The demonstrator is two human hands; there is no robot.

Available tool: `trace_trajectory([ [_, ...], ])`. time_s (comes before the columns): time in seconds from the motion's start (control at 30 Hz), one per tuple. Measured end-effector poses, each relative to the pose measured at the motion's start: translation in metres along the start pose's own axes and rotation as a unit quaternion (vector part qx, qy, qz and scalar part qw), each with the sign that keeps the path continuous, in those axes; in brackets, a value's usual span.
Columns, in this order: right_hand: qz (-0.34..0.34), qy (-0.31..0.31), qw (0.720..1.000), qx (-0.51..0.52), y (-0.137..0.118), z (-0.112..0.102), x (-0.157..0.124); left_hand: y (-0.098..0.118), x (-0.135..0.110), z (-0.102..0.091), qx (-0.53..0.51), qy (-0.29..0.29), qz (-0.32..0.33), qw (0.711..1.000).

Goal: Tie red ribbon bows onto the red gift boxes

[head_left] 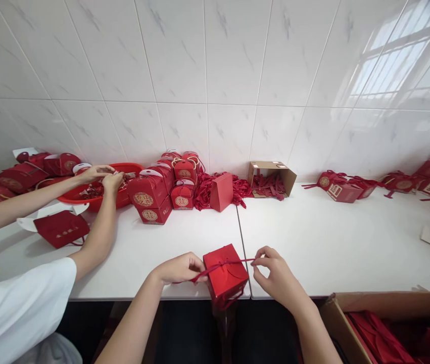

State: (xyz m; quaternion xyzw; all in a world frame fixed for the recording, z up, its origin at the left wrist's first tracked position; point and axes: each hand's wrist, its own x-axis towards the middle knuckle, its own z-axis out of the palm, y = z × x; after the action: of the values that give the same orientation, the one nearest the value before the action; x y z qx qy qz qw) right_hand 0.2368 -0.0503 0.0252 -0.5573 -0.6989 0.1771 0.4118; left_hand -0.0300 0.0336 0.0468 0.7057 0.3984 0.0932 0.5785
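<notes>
A small red gift box (225, 275) stands at the near edge of the white table (332, 242), right in front of me. A thin red ribbon (245, 261) runs across its top. My left hand (180, 268) is closed on the ribbon's left end beside the box. On the other side, my right hand (277, 275) pinches the ribbon's right end and holds it taut. More ribbon hangs down below the box's front.
A person in a white shirt at my left reaches both hands (101, 177) into a red basin (97, 194). Finished red boxes (154, 194) and loose ribbons (237, 189) line the tiled wall, with an open cardboard carton (271, 177). Another carton of red flat boxes (374, 331) sits at lower right.
</notes>
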Motion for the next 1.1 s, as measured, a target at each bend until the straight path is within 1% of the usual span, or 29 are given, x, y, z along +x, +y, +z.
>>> trace_trajectory([
  [0.03, -0.002, 0.035, 0.999, -0.012, 0.000, 0.004, 0.001, 0.003, -0.001, 0.000, -0.013, -0.016, 0.002, 1.000],
  [0.1, -0.001, 0.117, 0.993, -0.012, -0.002, 0.013, 0.005, 0.010, -0.003, 0.005, -0.059, -0.015, 0.016, 0.998],
  [0.13, 0.003, 0.156, 0.988, -0.002, -0.004, 0.017, 0.008, 0.013, -0.003, 0.009, -0.089, 0.001, 0.026, 0.996],
  [0.17, 0.010, 0.182, 0.983, 0.012, -0.007, 0.021, 0.011, 0.016, -0.003, 0.014, -0.117, 0.026, 0.034, 0.992],
  [0.2, 0.017, 0.190, 0.981, 0.031, -0.011, 0.025, 0.013, 0.019, -0.002, 0.021, -0.137, 0.059, 0.044, 0.988],
  [0.23, 0.026, 0.179, 0.982, 0.054, -0.016, 0.028, 0.015, 0.021, -0.001, 0.028, -0.144, 0.096, 0.058, 0.983],
  [0.27, 0.036, 0.154, 0.984, 0.081, -0.020, 0.030, 0.016, 0.023, 0.000, 0.036, -0.137, 0.135, 0.075, 0.978],
  [0.33, 0.056, 0.092, 0.985, 0.133, -0.029, 0.033, 0.018, 0.025, 0.003, 0.051, -0.096, 0.209, 0.109, 0.967],
  [0.4, 0.074, 0.051, 0.982, 0.167, -0.036, 0.037, 0.018, 0.024, 0.006, 0.064, -0.041, 0.269, 0.143, 0.952],
  [0.47, 0.094, 0.033, 0.979, 0.177, -0.040, 0.040, 0.018, 0.021, 0.008, 0.072, 0.007, 0.314, 0.169, 0.934],
  [0.53, 0.107, 0.022, 0.979, 0.174, -0.042, 0.041, 0.019, 0.017, 0.010, 0.076, 0.045, 0.334, 0.197, 0.921],
  [0.6, 0.105, 0.008, 0.979, 0.173, -0.043, 0.040, 0.020, 0.013, 0.011, 0.076, 0.074, 0.326, 0.218, 0.917],
  [0.67, 0.100, -0.019, 0.980, 0.173, -0.041, 0.038, 0.022, 0.011, 0.012, 0.073, 0.099, 0.306, 0.241, 0.916],
  [0.83, 0.093, -0.113, 0.970, 0.194, -0.033, 0.029, 0.034, 0.008, 0.012, 0.059, 0.155, 0.244, 0.307, 0.907],
  [0.9, 0.074, -0.152, 0.966, 0.195, -0.029, 0.026, 0.040, 0.007, 0.013, 0.053, 0.156, 0.217, 0.316, 0.910],
  [0.97, 0.043, -0.182, 0.967, 0.174, -0.027, 0.023, 0.044, 0.007, 0.016, 0.047, 0.148, 0.194, 0.318, 0.916],
  [1.03, 0.014, -0.196, 0.969, 0.150, -0.028, 0.022, 0.046, 0.007, 0.018, 0.044, 0.146, 0.178, 0.319, 0.919],
  [1.1, -0.002, -0.194, 0.972, 0.132, -0.029, 0.022, 0.045, 0.007, 0.019, 0.042, 0.153, 0.178, 0.321, 0.918],
])
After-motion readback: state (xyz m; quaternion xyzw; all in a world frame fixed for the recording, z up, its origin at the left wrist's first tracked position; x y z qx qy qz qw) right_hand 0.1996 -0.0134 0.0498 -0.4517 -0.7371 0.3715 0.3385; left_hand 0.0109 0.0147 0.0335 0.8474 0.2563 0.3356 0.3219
